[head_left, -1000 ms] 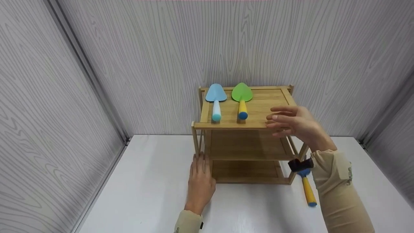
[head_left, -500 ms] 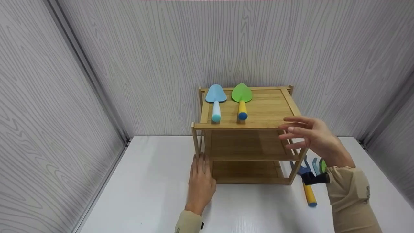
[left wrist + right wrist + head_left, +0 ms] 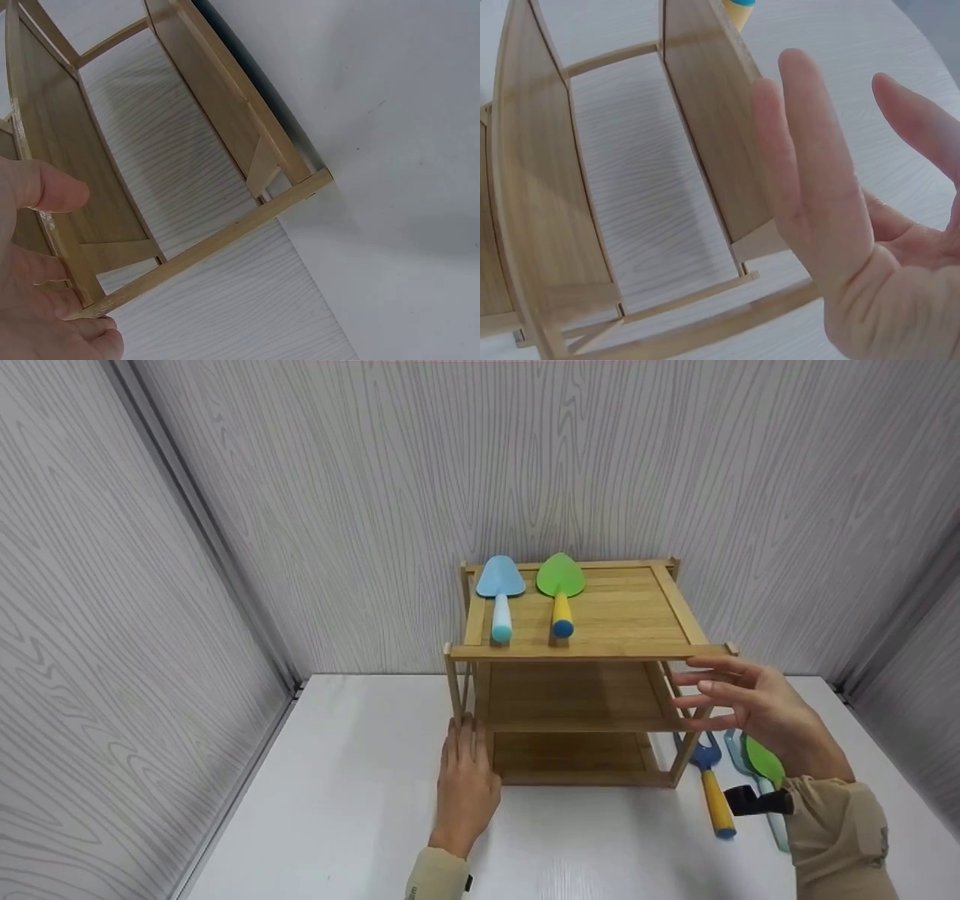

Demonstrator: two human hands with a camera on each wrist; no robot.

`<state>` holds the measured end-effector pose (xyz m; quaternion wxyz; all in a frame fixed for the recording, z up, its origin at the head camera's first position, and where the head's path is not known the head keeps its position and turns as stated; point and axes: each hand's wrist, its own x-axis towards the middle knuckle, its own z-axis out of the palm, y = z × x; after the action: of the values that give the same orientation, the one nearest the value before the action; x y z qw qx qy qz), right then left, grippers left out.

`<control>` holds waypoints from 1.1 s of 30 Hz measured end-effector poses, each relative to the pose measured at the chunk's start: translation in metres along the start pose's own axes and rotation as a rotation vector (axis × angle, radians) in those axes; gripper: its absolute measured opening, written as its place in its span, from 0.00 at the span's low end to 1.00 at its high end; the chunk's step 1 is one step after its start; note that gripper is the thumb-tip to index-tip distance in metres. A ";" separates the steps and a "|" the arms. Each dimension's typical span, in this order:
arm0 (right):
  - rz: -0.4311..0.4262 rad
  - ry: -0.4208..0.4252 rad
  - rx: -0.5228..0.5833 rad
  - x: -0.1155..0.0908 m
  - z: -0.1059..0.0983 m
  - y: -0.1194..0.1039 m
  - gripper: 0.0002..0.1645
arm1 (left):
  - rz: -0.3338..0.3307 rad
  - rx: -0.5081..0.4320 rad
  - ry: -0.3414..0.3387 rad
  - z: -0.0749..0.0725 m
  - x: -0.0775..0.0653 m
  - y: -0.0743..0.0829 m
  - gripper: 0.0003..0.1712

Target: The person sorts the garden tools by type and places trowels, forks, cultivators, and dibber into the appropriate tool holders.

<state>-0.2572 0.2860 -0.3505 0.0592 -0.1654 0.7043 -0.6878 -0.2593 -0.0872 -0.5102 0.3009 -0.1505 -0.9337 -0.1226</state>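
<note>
A wooden three-tier rack [image 3: 592, 651] stands on the white table. On its top board lie a light blue toy trowel [image 3: 501, 577] and a green trowel [image 3: 561, 576] with a yellow handle. My left hand [image 3: 466, 791] grips the rack's lower front left corner; in the left wrist view the thumb [image 3: 56, 189] and fingers lie on different sides of the frame. My right hand [image 3: 757, 706] hovers by the front right post, fingers spread and holding nothing. Below it lies a blue hand fork [image 3: 718, 802] with a yellow handle, beside a light blue fork [image 3: 739, 756].
A green blade [image 3: 765, 760] lies against the light blue fork, partly hidden by the right forearm. Grey wood-grain panels [image 3: 360, 510] rise behind and at both sides of the white table [image 3: 337, 780].
My right hand has moved right and down, away from the top board, uncovering the rack's front right corner and the tools on the table. My left hand has stayed in place.
</note>
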 end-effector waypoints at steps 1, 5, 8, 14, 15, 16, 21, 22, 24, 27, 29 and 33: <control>0.002 0.004 0.002 -0.002 -0.002 0.002 0.19 | -0.002 0.000 0.002 0.001 0.000 0.000 0.43; 0.016 0.021 0.028 -0.007 -0.009 0.012 0.19 | -0.011 -0.004 0.008 0.002 0.000 0.000 0.45; 0.032 0.024 0.060 -0.009 -0.014 0.018 0.20 | -0.016 -0.003 0.001 0.000 0.000 -0.001 0.44; 0.042 0.027 0.081 -0.012 -0.026 0.029 0.21 | 0.003 0.015 0.008 -0.002 0.000 0.000 0.42; 0.046 0.029 0.080 -0.014 -0.028 0.031 0.21 | 0.011 0.018 0.011 -0.001 0.000 0.000 0.43; 0.053 0.032 0.084 -0.015 -0.031 0.033 0.21 | 0.018 0.021 0.014 -0.001 0.000 0.001 0.43; 0.119 0.046 0.114 -0.025 -0.044 0.044 0.19 | 0.019 0.015 0.016 0.001 -0.001 0.001 0.44; 0.138 0.054 0.125 -0.027 -0.047 0.046 0.19 | 0.016 0.012 0.013 0.000 -0.001 0.001 0.44; 0.174 0.065 0.141 -0.031 -0.054 0.051 0.19 | 0.009 0.006 0.004 0.000 -0.001 0.001 0.44; 0.224 0.090 0.161 -0.037 -0.063 0.057 0.19 | 0.000 -0.010 -0.010 -0.001 -0.001 0.001 0.44; 0.244 0.099 0.157 -0.040 -0.068 0.060 0.19 | -0.004 -0.021 -0.013 -0.001 -0.001 0.001 0.44; 0.264 0.112 0.143 -0.044 -0.077 0.065 0.17 | -0.008 -0.032 -0.009 -0.001 -0.001 0.001 0.44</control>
<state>-0.2500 0.3725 -0.4177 0.1212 -0.0283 0.6712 -0.7308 -0.2576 -0.0864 -0.5103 0.2938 -0.1520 -0.9335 -0.1382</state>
